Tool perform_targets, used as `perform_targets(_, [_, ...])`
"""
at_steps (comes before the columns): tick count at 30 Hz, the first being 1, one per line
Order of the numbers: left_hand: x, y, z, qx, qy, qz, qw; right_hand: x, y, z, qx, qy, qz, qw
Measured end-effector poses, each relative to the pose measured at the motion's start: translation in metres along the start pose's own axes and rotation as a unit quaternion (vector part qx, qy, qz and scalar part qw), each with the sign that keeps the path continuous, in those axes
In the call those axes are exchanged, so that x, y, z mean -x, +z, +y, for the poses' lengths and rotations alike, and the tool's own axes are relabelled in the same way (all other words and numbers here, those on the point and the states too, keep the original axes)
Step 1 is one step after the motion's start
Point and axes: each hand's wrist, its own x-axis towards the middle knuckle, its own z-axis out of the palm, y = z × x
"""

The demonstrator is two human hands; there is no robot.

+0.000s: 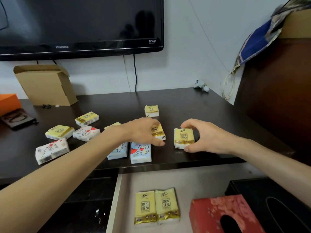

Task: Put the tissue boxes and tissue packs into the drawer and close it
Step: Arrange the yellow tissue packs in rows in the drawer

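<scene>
Several tissue packs lie on the dark table (202,108), yellow ones and white ones with red hearts. My left hand (143,130) covers a yellow pack (159,132), with its fingers closing around it. My right hand (203,135) grips another yellow pack (183,137) by its edges. One yellow pack (151,111) lies farther back. A heart pack (141,152) sits near the front edge. Below, the open drawer (185,177) holds two yellow packs (156,206), a red tissue box (223,216) and a black tissue box (277,204).
A television (80,22) hangs on the wall above the table. An open cardboard box (45,84) and an orange box (8,102) stand at the back left, with a black tissue box (17,118) beside them. A brown cabinet (277,98) rises at the right.
</scene>
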Motion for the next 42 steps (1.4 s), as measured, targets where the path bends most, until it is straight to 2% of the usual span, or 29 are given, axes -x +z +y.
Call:
perform_targets(2, [0.001, 0.000, 0.001, -0.001, 0.006, 0.015, 1.000, -0.001, 0.001, -0.005, 0.000, 0.005, -0.016, 1.000])
perform_targets(4, [0.006, -0.003, 0.005, 0.043, 0.015, 0.037, 0.998, -0.002, 0.001, -0.009, 0.009, 0.009, -0.016, 1.000])
perform_targets(8, [0.032, -0.016, 0.013, 0.083, 0.049, 0.096, 0.991, 0.009, 0.000, -0.015, 0.010, -0.026, 0.044, 0.999])
perform_targets(14, [0.121, -0.012, 0.023, 0.143, 0.110, 0.120, 0.976, 0.063, 0.013, -0.033, -0.040, -0.072, 0.031, 0.996])
perform_targets(20, [0.205, 0.039, 0.030, 0.105, 0.090, 0.076, 0.987, 0.112, 0.053, -0.057, -0.006, -0.114, -0.002, 0.993])
perform_targets(24, [0.230, 0.088, 0.035, 0.020, 0.110, 0.072, 0.991, 0.125, 0.074, -0.062, 0.056, -0.134, -0.044, 0.988])
perform_targets(28, [0.241, 0.119, 0.040, -0.008, 0.123, 0.063, 0.990, 0.140, 0.091, -0.058, 0.109, -0.133, -0.090, 0.981])
perform_targets(35, [0.231, 0.124, 0.047, -0.053, 0.139, 0.062, 0.987, 0.141, 0.103, -0.070, 0.192, -0.114, -0.136, 0.965])
perform_targets(42, [0.227, 0.133, 0.045, -0.068, 0.157, 0.027, 0.985, 0.146, 0.115, -0.084, 0.269, -0.113, -0.169, 0.941])
